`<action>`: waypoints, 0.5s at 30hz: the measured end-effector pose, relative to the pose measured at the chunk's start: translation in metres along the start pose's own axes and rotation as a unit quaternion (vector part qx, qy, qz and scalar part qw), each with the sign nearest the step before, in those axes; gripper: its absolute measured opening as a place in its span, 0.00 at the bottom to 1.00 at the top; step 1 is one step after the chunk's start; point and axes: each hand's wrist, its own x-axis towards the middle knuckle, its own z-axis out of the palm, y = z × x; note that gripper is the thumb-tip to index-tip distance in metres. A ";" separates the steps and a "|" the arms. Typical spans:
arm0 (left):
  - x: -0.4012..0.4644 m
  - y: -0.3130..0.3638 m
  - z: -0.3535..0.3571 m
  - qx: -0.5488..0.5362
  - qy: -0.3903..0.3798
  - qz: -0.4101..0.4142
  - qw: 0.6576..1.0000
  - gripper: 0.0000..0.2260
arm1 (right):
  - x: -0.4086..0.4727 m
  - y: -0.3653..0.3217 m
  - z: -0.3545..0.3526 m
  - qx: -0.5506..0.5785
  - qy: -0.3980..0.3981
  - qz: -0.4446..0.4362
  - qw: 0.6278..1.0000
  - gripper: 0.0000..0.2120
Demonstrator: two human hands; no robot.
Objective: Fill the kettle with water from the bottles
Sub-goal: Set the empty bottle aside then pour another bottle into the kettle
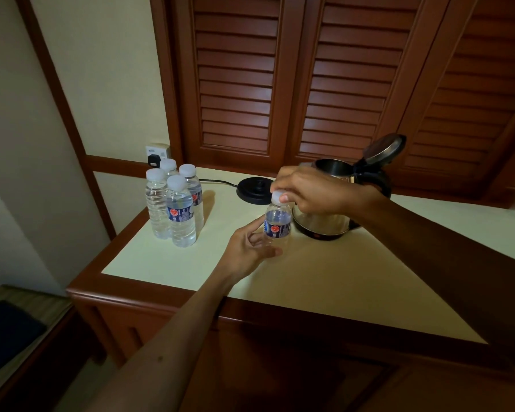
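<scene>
The bottle (277,223) stood upright on the table (324,281) just before the open-lidded kettle (336,203). The left hand (247,252) curled round its lower body; the right hand (306,188) pinched its white cap (276,197) between thumb and fingertips

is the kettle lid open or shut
Open. The kettle stands on the table with its lid tipped back above the handle, leaving the dark mouth uncovered.

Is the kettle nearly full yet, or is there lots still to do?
Barely started. Done: the kettle is off its base with its lid open. In hand: the left hand holds a bottle while the right hand grips its cap. Left: pouring, and four capped bottles.
</scene>
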 end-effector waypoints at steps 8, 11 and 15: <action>0.003 -0.007 0.000 0.039 0.014 0.007 0.999 0.33 | 0.001 -0.011 0.001 -0.142 -0.020 0.009 0.990 0.14; 0.004 -0.009 0.000 0.043 0.021 0.007 0.999 0.34 | 0.004 -0.012 0.002 -0.188 -0.001 0.010 0.982 0.21; 0.004 -0.009 0.000 0.042 0.018 0.008 0.999 0.33 | 0.010 -0.018 0.007 -0.269 0.028 0.038 0.962 0.27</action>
